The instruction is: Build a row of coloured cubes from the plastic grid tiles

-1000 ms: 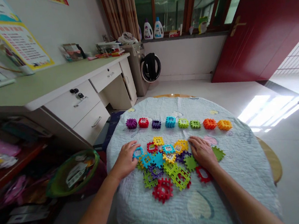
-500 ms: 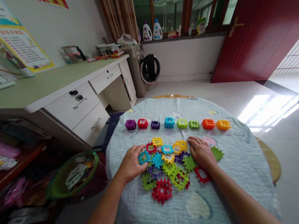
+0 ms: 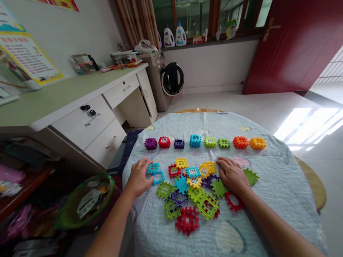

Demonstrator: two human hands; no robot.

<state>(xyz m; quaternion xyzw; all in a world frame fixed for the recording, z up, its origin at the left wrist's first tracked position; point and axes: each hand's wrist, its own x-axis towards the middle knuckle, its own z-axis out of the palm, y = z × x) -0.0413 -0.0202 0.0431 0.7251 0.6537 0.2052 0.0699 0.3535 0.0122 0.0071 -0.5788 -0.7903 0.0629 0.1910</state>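
Note:
My left hand (image 3: 139,178) is at the left edge of a loose pile of plastic interlocking pieces. Its fingers and thumb close on the left side of a blue window piece (image 3: 153,168), and a blue frame piece (image 3: 158,178) lies against it. Palm down, my right hand (image 3: 231,173) rests on the cloth with its fingers stretched out, holding nothing. Beside it are a green square piece (image 3: 219,188), a red frame piece (image 3: 234,201) and a green pointed piece (image 3: 251,176). Yellow window pieces (image 3: 207,169) and a red toothed piece (image 3: 187,220) are in the pile.
Behind the pile runs a row of small assembled blocks, from a purple block (image 3: 150,143) to a yellow-orange block (image 3: 257,143). A pale blue cloth (image 3: 266,225) covers the round table. A green basket (image 3: 59,215) stands at the left, below a desk (image 3: 60,99).
My left hand has moved left, drawing the blue pieces away from the pile. A green frame piece beneath them now shows. My right hand has stayed in place.

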